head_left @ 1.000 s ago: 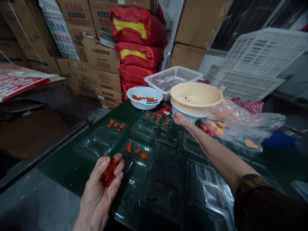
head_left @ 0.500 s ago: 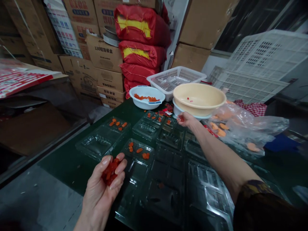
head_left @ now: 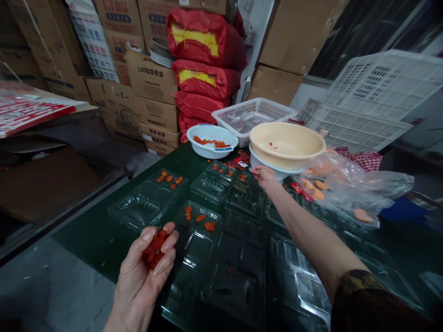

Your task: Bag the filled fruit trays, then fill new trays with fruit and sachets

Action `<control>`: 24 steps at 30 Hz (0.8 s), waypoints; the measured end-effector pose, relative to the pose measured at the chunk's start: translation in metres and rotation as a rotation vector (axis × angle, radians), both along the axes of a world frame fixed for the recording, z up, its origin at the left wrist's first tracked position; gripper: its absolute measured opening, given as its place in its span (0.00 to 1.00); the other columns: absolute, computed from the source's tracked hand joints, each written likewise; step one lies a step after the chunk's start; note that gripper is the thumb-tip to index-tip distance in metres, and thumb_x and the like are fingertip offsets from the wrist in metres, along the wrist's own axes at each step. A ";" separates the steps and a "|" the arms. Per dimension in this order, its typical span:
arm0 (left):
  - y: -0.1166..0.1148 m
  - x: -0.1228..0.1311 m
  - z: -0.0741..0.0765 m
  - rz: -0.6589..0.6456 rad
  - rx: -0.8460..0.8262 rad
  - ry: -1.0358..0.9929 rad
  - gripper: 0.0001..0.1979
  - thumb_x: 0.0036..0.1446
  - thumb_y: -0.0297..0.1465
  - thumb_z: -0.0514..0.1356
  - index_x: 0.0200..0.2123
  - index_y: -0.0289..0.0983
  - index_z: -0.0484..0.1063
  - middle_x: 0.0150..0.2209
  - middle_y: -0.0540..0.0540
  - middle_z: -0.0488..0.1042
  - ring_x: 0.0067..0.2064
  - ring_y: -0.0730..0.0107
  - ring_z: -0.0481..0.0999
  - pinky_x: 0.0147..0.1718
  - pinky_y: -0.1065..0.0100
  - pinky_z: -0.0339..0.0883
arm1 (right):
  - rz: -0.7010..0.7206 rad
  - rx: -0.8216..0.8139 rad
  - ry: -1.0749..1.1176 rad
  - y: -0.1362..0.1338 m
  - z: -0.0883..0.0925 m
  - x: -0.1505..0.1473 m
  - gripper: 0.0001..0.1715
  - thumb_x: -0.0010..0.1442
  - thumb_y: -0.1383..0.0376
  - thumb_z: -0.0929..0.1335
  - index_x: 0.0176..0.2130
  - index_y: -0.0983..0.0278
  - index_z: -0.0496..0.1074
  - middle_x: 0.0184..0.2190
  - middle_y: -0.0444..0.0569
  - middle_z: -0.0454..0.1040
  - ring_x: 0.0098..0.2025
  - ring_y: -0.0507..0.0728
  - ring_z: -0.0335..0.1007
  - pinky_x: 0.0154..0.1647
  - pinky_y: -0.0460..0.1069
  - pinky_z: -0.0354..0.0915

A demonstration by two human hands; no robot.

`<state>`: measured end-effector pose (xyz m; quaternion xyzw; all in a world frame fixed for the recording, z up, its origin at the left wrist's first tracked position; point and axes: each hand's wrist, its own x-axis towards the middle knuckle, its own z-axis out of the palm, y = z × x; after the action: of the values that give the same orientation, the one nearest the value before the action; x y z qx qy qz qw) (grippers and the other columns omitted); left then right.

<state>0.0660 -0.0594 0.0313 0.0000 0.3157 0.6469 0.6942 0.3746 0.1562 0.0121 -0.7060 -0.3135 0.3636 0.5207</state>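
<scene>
Left hand [head_left: 143, 263] cupping red pieces [head_left: 154, 248] just above clear tray [head_left: 199, 242]; right hand [head_left: 265, 177] reaching farther out beside white bowl [head_left: 258, 161], fingers bunched, any hold unclear.

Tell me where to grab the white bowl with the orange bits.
Take the white bowl by its flat blue-striped handle, coming from the near side over the clear trays. The handle juts from the rim, so it looks easy to pinch, and the orange pieces lie loose inside, so keep it level.
</scene>
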 end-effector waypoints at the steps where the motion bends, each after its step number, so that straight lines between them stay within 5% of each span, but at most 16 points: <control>1: 0.000 0.000 0.000 0.001 0.004 0.001 0.09 0.40 0.23 0.61 0.21 0.36 0.61 0.30 0.44 0.68 0.20 0.80 0.60 0.08 0.83 0.51 | 0.006 0.010 -0.030 0.000 -0.002 -0.001 0.16 0.61 0.62 0.64 0.47 0.67 0.67 0.42 0.50 0.70 0.38 0.53 0.69 0.36 0.51 0.69; 7: 0.000 0.001 -0.001 0.005 0.010 -0.014 0.08 0.43 0.24 0.60 0.21 0.35 0.61 0.30 0.44 0.68 0.20 0.80 0.60 0.08 0.82 0.51 | 0.016 0.053 -0.310 -0.004 -0.007 0.004 0.13 0.61 0.63 0.64 0.44 0.68 0.68 0.40 0.49 0.71 0.37 0.52 0.69 0.37 0.51 0.68; 11: -0.002 0.000 0.000 0.007 0.000 -0.002 0.04 0.47 0.26 0.58 0.23 0.34 0.64 0.30 0.43 0.68 0.19 0.81 0.60 0.07 0.83 0.50 | 0.040 0.059 -0.572 -0.016 -0.002 0.020 0.05 0.53 0.68 0.69 0.33 0.66 0.71 0.31 0.45 0.72 0.38 0.53 0.68 0.38 0.48 0.64; 16: -0.001 0.017 0.004 -0.108 -0.003 -0.022 0.09 0.51 0.32 0.60 0.24 0.35 0.63 0.28 0.45 0.68 0.19 0.81 0.59 0.07 0.82 0.50 | 0.110 -0.029 -0.789 -0.034 0.000 0.026 0.09 0.46 0.67 0.74 0.23 0.63 0.69 0.27 0.48 0.70 0.42 0.59 0.66 0.40 0.48 0.60; 20: -0.003 0.040 0.011 -0.160 0.062 0.015 0.11 0.49 0.34 0.63 0.27 0.36 0.63 0.28 0.46 0.68 0.19 0.80 0.61 0.08 0.82 0.50 | 0.154 -0.101 -0.827 -0.040 0.002 0.020 0.05 0.54 0.64 0.69 0.31 0.64 0.71 0.34 0.48 0.72 0.43 0.56 0.67 0.41 0.50 0.63; 24: -0.012 0.048 0.019 -0.181 0.060 0.030 0.13 0.47 0.32 0.65 0.28 0.36 0.62 0.28 0.48 0.68 0.19 0.81 0.61 0.08 0.82 0.48 | 0.230 -0.161 -0.732 -0.038 0.015 0.014 0.13 0.60 0.61 0.65 0.43 0.67 0.69 0.41 0.49 0.71 0.40 0.54 0.69 0.40 0.52 0.67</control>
<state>0.1141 -0.0714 0.0499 0.0588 0.3053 0.5907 0.7446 0.3884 0.1179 0.0267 -0.7878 -0.5262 0.1671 0.2732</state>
